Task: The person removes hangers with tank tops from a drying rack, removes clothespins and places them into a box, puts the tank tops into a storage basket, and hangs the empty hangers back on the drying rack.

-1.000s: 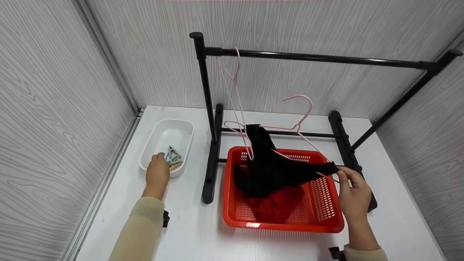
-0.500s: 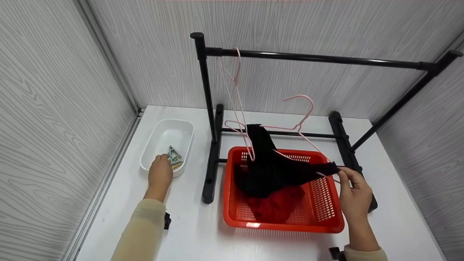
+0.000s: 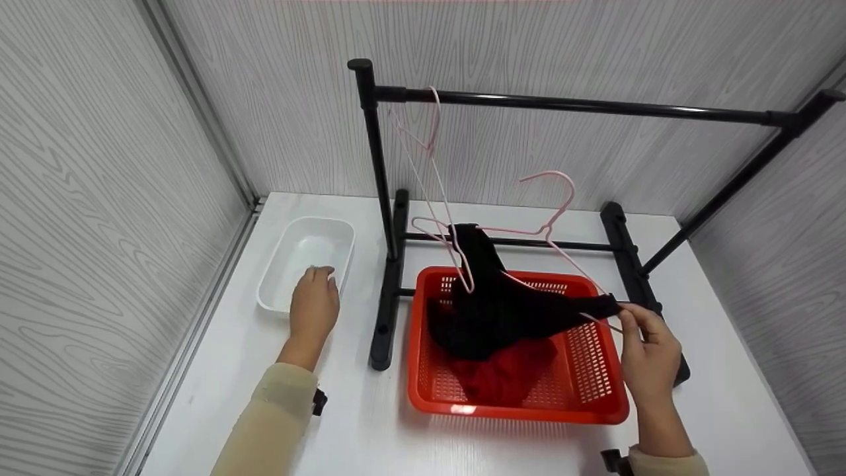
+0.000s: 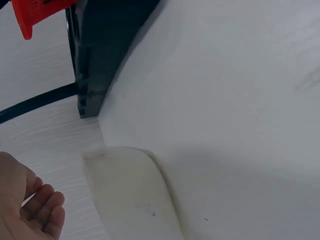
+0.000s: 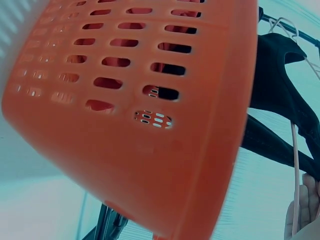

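Observation:
My left hand (image 3: 314,307) is over the near right part of a white tray (image 3: 268,297), its fingers bent down. The pegs there are hidden by the hand, and whether it pinches one does not show. Curled fingers (image 4: 45,212) appear in the left wrist view. My right hand (image 3: 651,354) pinches the right end of a black garment (image 3: 486,317) together with a pink hanger (image 3: 558,211). The garment is stretched along this hanger, and its lower part droops into a red basket (image 3: 515,416). The hanger's hook points up, off the rail.
A black clothes rack (image 3: 568,103) stands behind and around the basket, its left foot (image 3: 382,330) between tray and basket. Another pink hanger (image 3: 433,158) hangs at the rail's left end, its lower part close to the garment. Red cloth (image 3: 502,373) lies in the basket.
My left hand has moved right and slightly farther in over the tray, covering the pegs seen before. The right hand, garment and hanger have hardly shifted.

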`<state>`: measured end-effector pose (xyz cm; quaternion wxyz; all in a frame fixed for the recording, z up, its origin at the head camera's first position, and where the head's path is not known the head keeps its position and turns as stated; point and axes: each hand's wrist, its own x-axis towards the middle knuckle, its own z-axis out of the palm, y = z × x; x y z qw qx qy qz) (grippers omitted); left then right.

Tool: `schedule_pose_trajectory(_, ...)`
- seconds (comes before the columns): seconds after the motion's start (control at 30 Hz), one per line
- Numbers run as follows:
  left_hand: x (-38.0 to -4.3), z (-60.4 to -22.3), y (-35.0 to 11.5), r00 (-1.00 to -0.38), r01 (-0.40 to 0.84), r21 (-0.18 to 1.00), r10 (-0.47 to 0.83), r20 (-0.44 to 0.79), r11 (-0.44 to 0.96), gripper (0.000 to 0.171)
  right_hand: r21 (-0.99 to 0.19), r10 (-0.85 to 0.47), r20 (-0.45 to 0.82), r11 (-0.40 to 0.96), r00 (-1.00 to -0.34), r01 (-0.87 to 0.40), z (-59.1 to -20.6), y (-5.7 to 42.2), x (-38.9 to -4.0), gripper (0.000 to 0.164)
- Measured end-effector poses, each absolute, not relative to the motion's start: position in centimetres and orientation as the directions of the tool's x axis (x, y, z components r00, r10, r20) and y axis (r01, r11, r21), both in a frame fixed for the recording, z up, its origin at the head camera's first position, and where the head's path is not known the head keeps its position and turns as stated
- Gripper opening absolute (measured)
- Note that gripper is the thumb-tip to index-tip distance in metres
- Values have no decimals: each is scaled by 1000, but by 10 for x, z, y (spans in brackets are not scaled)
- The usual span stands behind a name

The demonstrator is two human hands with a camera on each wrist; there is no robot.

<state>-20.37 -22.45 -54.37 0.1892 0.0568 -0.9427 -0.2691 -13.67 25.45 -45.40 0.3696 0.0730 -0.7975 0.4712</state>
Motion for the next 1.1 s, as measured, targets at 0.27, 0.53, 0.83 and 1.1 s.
schedule_pose_trajectory(0.27,-206,-505,-189,-835,189,475,-114,539,859,21,-699,224,660,533,-717,-477,-448,251,-134,14)
schedule_pose_trajectory(0.53,-201,-463,-150,-744,375,426,-7,668,823,20,-705,222,659,517,-719,-486,-446,249,-133,13)
schedule_pose_trajectory(0.83,-195,-442,-122,-689,457,389,41,724,800,21,-706,231,649,536,-724,-462,-451,251,-132,14)
schedule_pose_trajectory(1.1,-196,-428,-102,-657,513,361,86,749,779,22,-709,236,642,544,-730,-448,-459,257,-136,15)
